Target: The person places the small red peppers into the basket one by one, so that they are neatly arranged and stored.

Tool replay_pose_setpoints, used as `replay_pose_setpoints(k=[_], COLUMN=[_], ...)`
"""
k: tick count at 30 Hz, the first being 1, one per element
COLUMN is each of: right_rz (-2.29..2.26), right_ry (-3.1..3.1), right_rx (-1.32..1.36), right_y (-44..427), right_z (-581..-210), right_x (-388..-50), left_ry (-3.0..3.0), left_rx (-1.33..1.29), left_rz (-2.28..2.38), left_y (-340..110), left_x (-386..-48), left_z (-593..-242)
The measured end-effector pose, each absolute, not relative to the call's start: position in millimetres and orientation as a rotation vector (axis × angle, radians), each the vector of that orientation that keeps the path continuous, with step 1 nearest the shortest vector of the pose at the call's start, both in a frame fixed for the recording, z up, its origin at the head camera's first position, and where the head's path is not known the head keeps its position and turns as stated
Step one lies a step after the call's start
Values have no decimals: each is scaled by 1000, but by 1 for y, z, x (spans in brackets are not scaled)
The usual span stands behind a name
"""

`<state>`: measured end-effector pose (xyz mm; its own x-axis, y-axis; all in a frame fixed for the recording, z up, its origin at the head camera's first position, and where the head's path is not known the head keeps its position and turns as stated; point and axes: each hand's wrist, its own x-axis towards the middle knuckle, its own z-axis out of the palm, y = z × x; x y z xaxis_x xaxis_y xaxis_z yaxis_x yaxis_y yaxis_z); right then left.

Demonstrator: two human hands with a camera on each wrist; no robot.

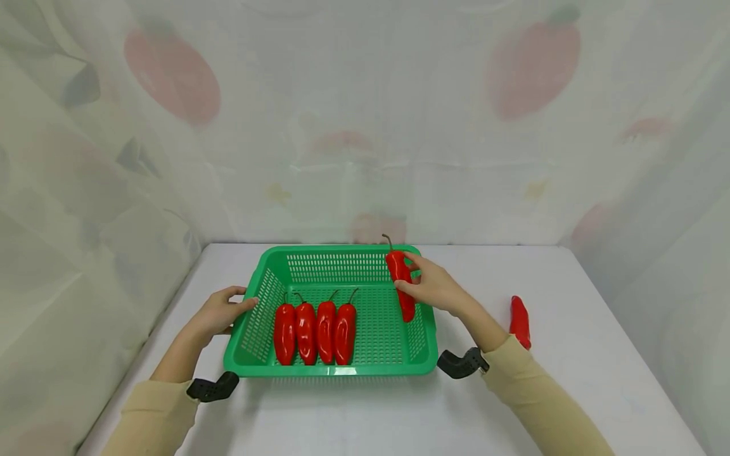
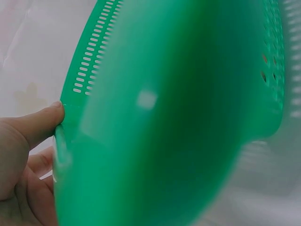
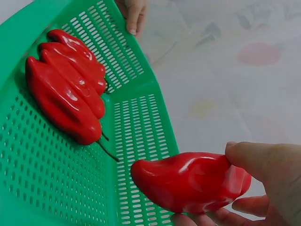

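Observation:
A green perforated basket (image 1: 376, 368) holds several red peppers (image 1: 306, 332) side by side in its left half, stems toward the back. My left hand (image 1: 219, 311) grips the basket's left rim, thumb over the edge; the left wrist view shows that thumb on the green rim (image 2: 70, 113). Over the basket's right part, my right hand (image 1: 433, 285) pinches another red pepper (image 1: 400, 285) between thumb and fingers, its stem pointing to the back. In the right wrist view this held pepper (image 3: 188, 181) is beside the basket's wall, apart from the row of peppers (image 3: 63, 101).
One more red pepper (image 1: 519, 322) lies on the white table (image 1: 582, 380) to the right of the basket, near my right forearm. A pale curtain (image 1: 353, 126) with faded fruit prints hangs behind the table and along both sides. Black wrist devices sit at both sleeves.

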<state>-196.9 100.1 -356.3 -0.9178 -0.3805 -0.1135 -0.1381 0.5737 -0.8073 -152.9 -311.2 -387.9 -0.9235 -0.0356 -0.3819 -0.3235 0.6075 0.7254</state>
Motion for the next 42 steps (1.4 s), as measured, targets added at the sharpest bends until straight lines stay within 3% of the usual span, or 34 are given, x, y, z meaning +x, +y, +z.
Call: replay_pose_setpoints(k=[42], right_rz=[-1187], right_ry=[2179], right_rx=[-351], right_y=[47], right_z=[-382], right_x=[-208], left_ry=[2503], left_rx=[-272], left_rz=[1245], left_y=[-311], left_x=[-153], left_z=[-386])
